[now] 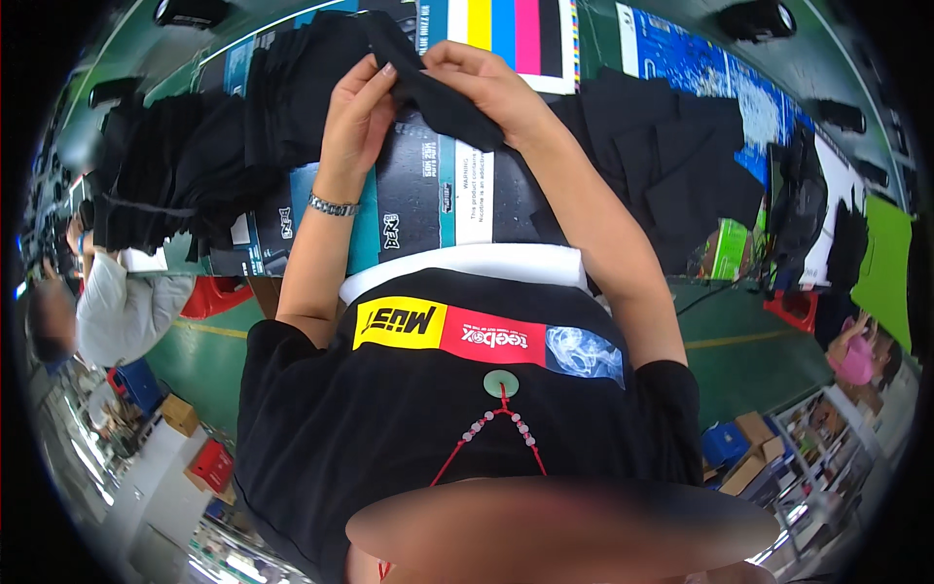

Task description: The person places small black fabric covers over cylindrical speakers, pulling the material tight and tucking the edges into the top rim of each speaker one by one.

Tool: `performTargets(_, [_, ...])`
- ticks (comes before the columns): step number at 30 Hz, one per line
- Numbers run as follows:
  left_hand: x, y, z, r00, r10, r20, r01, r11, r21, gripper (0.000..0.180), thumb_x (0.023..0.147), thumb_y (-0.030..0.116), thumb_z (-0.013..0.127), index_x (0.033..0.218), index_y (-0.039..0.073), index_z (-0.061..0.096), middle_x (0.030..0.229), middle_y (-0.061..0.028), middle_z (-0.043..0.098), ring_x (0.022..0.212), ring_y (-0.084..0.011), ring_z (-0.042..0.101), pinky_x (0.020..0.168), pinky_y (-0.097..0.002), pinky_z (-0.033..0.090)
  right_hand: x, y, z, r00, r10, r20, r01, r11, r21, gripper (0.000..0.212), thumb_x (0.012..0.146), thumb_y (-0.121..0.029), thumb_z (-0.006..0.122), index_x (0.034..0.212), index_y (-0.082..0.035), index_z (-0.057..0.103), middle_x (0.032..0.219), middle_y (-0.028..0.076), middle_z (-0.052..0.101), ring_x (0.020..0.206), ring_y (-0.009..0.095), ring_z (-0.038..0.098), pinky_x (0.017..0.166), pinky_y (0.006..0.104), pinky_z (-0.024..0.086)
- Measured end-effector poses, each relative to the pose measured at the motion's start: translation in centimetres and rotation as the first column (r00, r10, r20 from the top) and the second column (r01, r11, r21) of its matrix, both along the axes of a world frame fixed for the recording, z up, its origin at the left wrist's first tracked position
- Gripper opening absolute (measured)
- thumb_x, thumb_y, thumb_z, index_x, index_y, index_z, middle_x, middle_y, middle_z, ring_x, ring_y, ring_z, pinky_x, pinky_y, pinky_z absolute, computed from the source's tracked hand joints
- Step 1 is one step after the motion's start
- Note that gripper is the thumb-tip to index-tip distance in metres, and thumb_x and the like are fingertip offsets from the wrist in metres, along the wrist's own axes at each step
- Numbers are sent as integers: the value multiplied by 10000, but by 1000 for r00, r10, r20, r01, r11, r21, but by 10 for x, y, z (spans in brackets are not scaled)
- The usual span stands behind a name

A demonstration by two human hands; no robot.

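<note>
A narrow folded piece of black cloth [449,109] is stretched between my two hands above the work table [409,209]. My left hand [362,112] pinches its left side between thumb and fingers; a metal bracelet circles that wrist. On the other side my right hand [477,86] grips the cloth's upper edge with bent fingers. One end of the cloth droops toward me below the right hand. Several black cloth pieces lie heaped to the left of my left hand [302,83]. Flat black cloth pieces [671,146] are stacked beyond my right forearm.
Printed sheets with colour stripes [516,39] and a blue printed sheet [715,73] cover parts of the table. More black cloth [146,165] hangs at the far left. Two people sit nearby, one in a pale shirt [131,307] and one in pink [849,355].
</note>
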State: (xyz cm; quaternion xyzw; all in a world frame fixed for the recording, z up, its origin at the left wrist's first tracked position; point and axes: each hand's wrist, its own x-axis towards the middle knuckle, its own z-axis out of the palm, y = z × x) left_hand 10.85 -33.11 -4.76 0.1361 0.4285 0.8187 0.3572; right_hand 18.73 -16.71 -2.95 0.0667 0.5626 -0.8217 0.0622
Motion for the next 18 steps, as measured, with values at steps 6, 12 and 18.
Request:
performTargets(6, [-6,-11,13,996,-82,22,80,993,89,272,945,180,549,1158,13,581,1047,-42,647,947,-90,610,858,-259,482,-6,10,13,999,-41,-23,35,973,-229,100,888,-180,616,903,-83,596,816,-33,583,782,38,550,721,185,426])
performTargets(12, [-36,6,42,989,-84,121,76,995,69,275,909,206,603,1123,36,627,1037,-16,647,916,-67,606,790,-210,484,2,22,42,967,-207,-147,141,919,-368,296,938,-123,501,1205,1,529,1185,92,589,1118,191,548,990,331,405])
performTargets(18, [-46,79,103,783,-313,-537,306,946,-105,318,838,194,692,1088,3,649,1061,-77,647,992,-130,595,929,-241,444,33,81,109,889,-322,-326,329,944,-34,180,899,-29,535,1075,8,545,1054,81,605,1007,143,565,911,266,422])
